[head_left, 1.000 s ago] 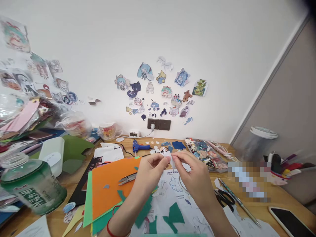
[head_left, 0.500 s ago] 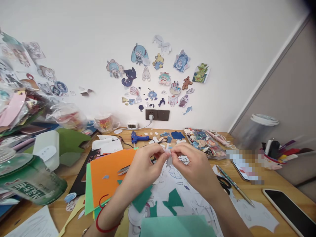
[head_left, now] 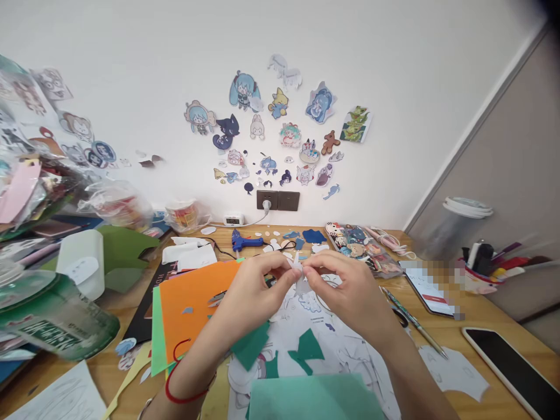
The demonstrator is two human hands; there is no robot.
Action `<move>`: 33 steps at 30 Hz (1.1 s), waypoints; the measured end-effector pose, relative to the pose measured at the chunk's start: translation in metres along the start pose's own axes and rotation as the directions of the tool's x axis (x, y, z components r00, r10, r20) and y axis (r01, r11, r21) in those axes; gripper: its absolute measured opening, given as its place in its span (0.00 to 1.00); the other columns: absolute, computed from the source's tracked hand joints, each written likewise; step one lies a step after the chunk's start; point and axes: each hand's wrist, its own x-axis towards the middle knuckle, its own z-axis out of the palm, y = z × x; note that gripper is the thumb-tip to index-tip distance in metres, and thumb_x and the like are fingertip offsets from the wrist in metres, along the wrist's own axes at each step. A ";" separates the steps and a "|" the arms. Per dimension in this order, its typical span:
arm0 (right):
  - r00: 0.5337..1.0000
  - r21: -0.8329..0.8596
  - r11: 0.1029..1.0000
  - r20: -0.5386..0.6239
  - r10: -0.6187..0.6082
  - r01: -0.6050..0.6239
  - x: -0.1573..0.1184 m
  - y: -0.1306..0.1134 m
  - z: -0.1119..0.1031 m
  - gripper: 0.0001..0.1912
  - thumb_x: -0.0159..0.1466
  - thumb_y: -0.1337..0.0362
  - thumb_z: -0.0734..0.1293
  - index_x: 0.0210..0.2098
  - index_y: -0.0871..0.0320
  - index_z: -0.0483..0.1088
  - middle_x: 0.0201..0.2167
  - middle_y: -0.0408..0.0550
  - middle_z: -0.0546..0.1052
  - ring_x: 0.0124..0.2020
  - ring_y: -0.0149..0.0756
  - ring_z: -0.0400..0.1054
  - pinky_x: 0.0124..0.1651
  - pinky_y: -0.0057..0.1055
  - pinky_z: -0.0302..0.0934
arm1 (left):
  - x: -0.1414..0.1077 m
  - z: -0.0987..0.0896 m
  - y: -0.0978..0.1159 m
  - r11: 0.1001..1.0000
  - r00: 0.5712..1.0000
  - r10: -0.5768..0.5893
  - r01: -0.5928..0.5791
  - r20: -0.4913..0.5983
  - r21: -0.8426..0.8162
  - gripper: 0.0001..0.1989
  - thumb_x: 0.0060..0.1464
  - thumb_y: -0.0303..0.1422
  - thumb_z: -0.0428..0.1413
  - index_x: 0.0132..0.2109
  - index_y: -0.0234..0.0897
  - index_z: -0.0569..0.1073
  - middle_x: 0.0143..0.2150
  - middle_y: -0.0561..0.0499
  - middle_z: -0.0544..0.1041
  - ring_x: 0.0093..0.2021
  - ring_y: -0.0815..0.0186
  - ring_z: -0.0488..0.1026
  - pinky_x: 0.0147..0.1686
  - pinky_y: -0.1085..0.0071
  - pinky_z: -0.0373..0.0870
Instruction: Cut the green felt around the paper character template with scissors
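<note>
Left hand (head_left: pixel 254 291) and right hand (head_left: pixel 350 291) meet fingertip to fingertip above the table (head_left: pixel 459 335), both pinched shut on a small white cutout (head_left: pixel 297 263) held between them, equally near each; it stands roughly upright over the printed sheet (head_left: pixel 306 326), orange paper (head_left: pixel 192 306) lying leftward

two bare hands, left hand (head_left: pixel 249 300) and right hand (head_left: pixel 350 291), no sleeves showing, forearms bare all the way down, thin red string bracelet (head_left: pixel 175 382) looped loosely on the left wrist, no rings, no watch, short plain nails, pretty simple really
</note>
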 end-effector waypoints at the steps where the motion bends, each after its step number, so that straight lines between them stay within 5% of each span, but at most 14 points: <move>1: 1.000 -0.008 1.000 -0.002 -0.005 0.005 0.000 -0.001 0.000 0.07 0.63 0.69 0.62 0.30 0.56 0.70 0.29 0.37 0.73 0.32 0.25 0.65 0.34 0.20 0.58 | 0.000 0.000 0.000 1.000 1.000 -0.004 0.004 0.004 -0.006 0.13 0.56 0.35 0.50 0.25 0.35 0.69 0.23 0.55 0.69 0.27 0.70 0.64 0.27 0.75 0.58; 8: 0.992 -0.165 0.979 -0.056 0.114 -0.122 0.002 0.011 -0.004 0.08 0.64 0.65 0.59 0.32 0.56 0.68 0.31 0.41 0.74 0.31 0.30 0.67 0.30 0.24 0.60 | 0.002 0.001 -0.003 0.984 0.998 -0.055 0.061 0.036 -0.168 0.14 0.56 0.36 0.50 0.25 0.35 0.67 0.23 0.54 0.68 0.26 0.70 0.66 0.28 0.74 0.62; 11: 0.983 -0.370 0.912 -0.012 0.183 -0.175 0.003 0.026 -0.008 0.09 0.62 0.69 0.59 0.30 0.58 0.71 0.28 0.44 0.75 0.30 0.36 0.68 0.32 0.31 0.60 | 0.002 0.002 -0.003 0.956 0.994 -0.106 0.109 0.028 -0.271 0.13 0.56 0.36 0.50 0.26 0.35 0.66 0.22 0.54 0.69 0.25 0.70 0.68 0.27 0.74 0.64; 15: 0.977 -0.419 0.891 0.036 0.209 -0.175 0.002 0.030 -0.009 0.13 0.60 0.73 0.59 0.35 0.58 0.75 0.33 0.48 0.78 0.32 0.40 0.70 0.35 0.35 0.60 | 0.002 0.003 -0.001 0.899 0.981 -0.188 0.189 0.040 -0.395 0.11 0.56 0.35 0.51 0.28 0.35 0.65 0.21 0.55 0.71 0.24 0.70 0.72 0.26 0.74 0.68; 22: 0.969 0.098 0.967 0.093 0.228 -0.237 -0.001 -0.001 -0.009 0.08 0.63 0.60 0.62 0.36 0.55 0.72 0.34 0.43 0.78 0.33 0.33 0.71 0.35 0.29 0.64 | 0.005 0.006 -0.002 0.850 0.980 -0.197 0.174 0.007 -0.498 0.09 0.52 0.34 0.55 0.30 0.36 0.64 0.21 0.56 0.71 0.24 0.69 0.73 0.29 0.71 0.72; 29: 0.962 0.170 0.952 -0.051 0.267 -0.255 -0.001 -0.004 -0.002 0.06 0.61 0.62 0.63 0.30 0.57 0.70 0.29 0.41 0.76 0.29 0.30 0.70 0.32 0.25 0.63 | 0.004 0.004 0.002 0.772 0.949 -0.299 0.303 0.101 -0.560 0.09 0.50 0.34 0.58 0.27 0.33 0.70 0.23 0.51 0.77 0.27 0.67 0.75 0.33 0.70 0.73; 33: 0.959 0.181 0.949 -0.075 0.273 -0.256 0.001 -0.005 0.000 0.06 0.60 0.63 0.64 0.28 0.57 0.69 0.26 0.41 0.75 0.27 0.29 0.70 0.29 0.23 0.63 | 0.004 0.005 0.000 0.764 0.958 -0.266 0.277 0.106 -0.583 0.10 0.50 0.35 0.58 0.28 0.34 0.71 0.23 0.51 0.77 0.27 0.68 0.75 0.33 0.71 0.72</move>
